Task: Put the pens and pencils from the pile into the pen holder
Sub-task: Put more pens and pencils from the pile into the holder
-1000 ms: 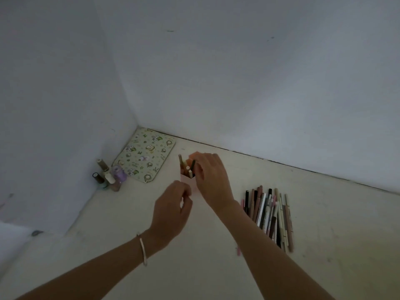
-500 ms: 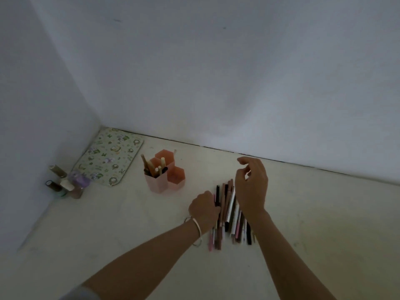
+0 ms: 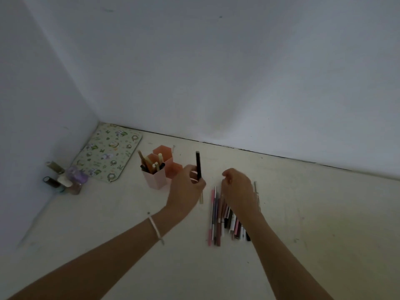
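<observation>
Upright, black pen (image 3: 198,165) pinched in left hand (image 3: 186,191); markings unreadable.

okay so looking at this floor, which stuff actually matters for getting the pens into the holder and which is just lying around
For the job:
left hand, gripping a black pen
right hand, over the pile of pens and pencils
pink pen holder, some pens already inside

Just lying about:
patterned mat
small bottles in the corner

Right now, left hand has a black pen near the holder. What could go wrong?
1. The front cell of the pen holder is already crowded; the black pen may catch on those sticking up.
2. The left hand could nudge the light holder.
3. The right hand over the pile may scatter pens.
</observation>
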Motion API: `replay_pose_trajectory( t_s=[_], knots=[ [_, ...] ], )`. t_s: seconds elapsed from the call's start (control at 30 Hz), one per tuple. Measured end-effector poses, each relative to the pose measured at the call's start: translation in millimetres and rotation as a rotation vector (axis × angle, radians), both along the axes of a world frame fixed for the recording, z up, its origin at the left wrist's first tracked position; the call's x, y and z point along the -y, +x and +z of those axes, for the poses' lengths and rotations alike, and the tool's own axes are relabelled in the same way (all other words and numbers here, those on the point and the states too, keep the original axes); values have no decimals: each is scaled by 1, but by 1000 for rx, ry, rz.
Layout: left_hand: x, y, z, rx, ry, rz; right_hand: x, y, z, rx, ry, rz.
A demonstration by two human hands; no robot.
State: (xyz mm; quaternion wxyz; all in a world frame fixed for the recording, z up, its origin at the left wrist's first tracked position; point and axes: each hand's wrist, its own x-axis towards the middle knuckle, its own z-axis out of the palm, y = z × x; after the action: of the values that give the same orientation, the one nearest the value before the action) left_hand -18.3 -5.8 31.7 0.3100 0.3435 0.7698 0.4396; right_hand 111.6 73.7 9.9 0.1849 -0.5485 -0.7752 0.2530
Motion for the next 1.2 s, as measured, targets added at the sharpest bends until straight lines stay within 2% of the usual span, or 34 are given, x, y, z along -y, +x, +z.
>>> replay_pose_trajectory(
  t_s=[0.07,0.2,0.33,0.53,0.6,0.7,0.8,0.9,1.0,1.13,1.2],
  knots=[
    [13,-17,23,44,126,28,5,-13,-12,211,-93,91],
    [37,-38,47,101,231,43,22,-30,-31,523,-59,173],
    [54,-48,50,119,256,86,28,-42,-40,558,-47,159],
    [69,-65,51,98,319,190,30,-46,-43,483,-49,124],
    [72,-73,55,75,345,220,27,-50,-36,421,-51,115],
    [73,-93,62,10,431,302,14,-59,-4,211,50,39],
    [67,-117,68,-25,554,417,-2,-69,50,-133,193,-72],
    [54,-129,65,-66,584,464,-7,-79,102,-507,275,-145],
    [39,-126,53,-111,519,462,1,-87,132,-736,332,-145],
    [34,-121,23,-252,311,324,17,-98,140,-812,405,-79],
    [36,-120,12,-410,198,251,24,-103,136,-828,443,-33]
  ],
)
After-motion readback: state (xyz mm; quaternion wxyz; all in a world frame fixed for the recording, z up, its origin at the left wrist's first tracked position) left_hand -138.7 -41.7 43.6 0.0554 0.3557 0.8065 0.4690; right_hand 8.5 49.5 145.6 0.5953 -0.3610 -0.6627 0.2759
